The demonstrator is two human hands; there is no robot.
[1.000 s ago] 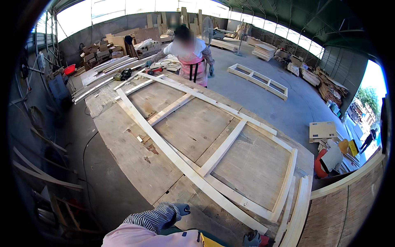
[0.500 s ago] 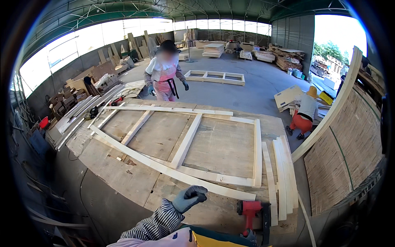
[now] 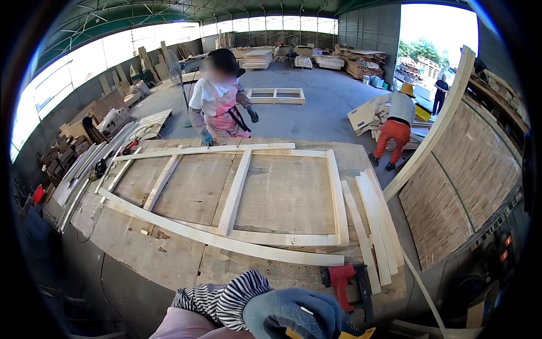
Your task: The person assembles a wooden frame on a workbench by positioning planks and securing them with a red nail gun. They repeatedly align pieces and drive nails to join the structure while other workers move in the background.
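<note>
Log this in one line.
left hand: gloved, curled, hold unclear | right hand: not made out | red tool: beside left hand in view | wooden frame: lying on table

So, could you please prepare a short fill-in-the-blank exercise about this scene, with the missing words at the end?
1. The body of the nail gun is ____ in colour.
2. The sleeve above the left hand has black and white ____.
3. The group of wood strips lies on the ____ side of the wooden frame.
4. The apron of the person across the table is ____.

Missing words: red; stripes; right; pink.
</note>
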